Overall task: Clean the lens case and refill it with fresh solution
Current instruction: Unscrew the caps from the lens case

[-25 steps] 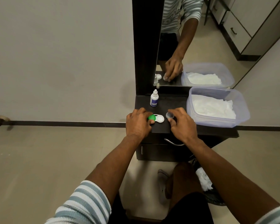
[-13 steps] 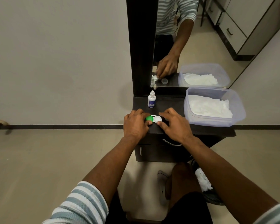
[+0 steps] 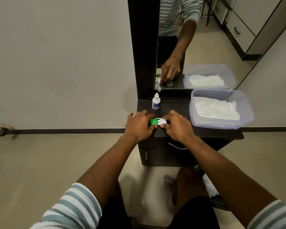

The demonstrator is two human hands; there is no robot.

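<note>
- The lens case (image 3: 158, 121) lies flat at the near edge of the dark cabinet top (image 3: 175, 104), just left of its middle, with a green cap (image 3: 153, 121) on its left well.
- The left hand (image 3: 139, 125) reaches in from the near left, palm down; its fingers curl round the green cap and the thumb presses the case's near edge.
- The right hand (image 3: 177, 125) comes in from the near right, knuckles up, with fingertips pinching the white right end of the case; the well beneath is hidden.
- Both forearms stretch forward from striped sleeves (image 3: 76, 207), converging on the case.
- A small white solution bottle (image 3: 156, 102) stands upright just beyond the hands.
- A clear plastic tub (image 3: 220, 109) holding white tissues (image 3: 216, 109) sits at the far right, apart from the case.
- A mirror (image 3: 196, 38) rises behind the cabinet.
</note>
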